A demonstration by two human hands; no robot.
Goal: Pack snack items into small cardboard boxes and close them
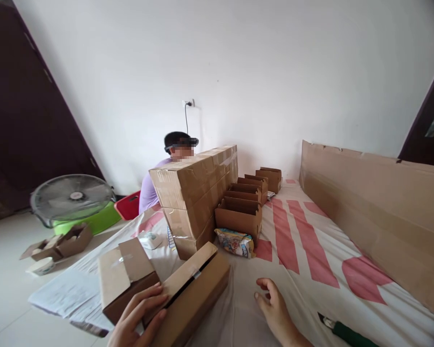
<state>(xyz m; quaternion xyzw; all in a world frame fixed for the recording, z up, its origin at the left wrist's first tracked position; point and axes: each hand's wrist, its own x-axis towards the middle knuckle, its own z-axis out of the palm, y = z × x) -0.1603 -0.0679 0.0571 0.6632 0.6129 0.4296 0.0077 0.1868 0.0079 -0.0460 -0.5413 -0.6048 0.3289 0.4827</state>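
On the far left, a standing fan (54, 193) is seen tipped back on a bright green base (94, 217), the badge at its hub too small to be read; open cartons (74, 239) and a white bowl (41, 266) are set on the floor before it. On the near left corner of the table, papers (68, 289) are spread, their marks too faint to be made out; beside them a closed box (121, 265) is placed, its top flap patched with clear tape. The left hand (135, 313) is laid over the near end of a long box (198, 303), fingers parted and touching its top; whether the box is gripped cannot be told; a dark slit is left between its flaps, bridged by a strip of tape. Farther off, a person in a purple top (150, 190) is half hidden by a stack of taped boxes (202, 178); to the right of the stack, a row of open boxes (238, 219) is lined up, and a colourful packet (235, 242) is propped by the nearest, its print illegible. The right hand (277, 311) is held apart from the boxes, empty, a narrow gap kept between thumb and curved forefinger; near right, a green-handled knife (350, 332) is laid on the red-and-white cloth (238, 313); beyond it, a cardboard sheet (365, 202) is stood along the right edge.
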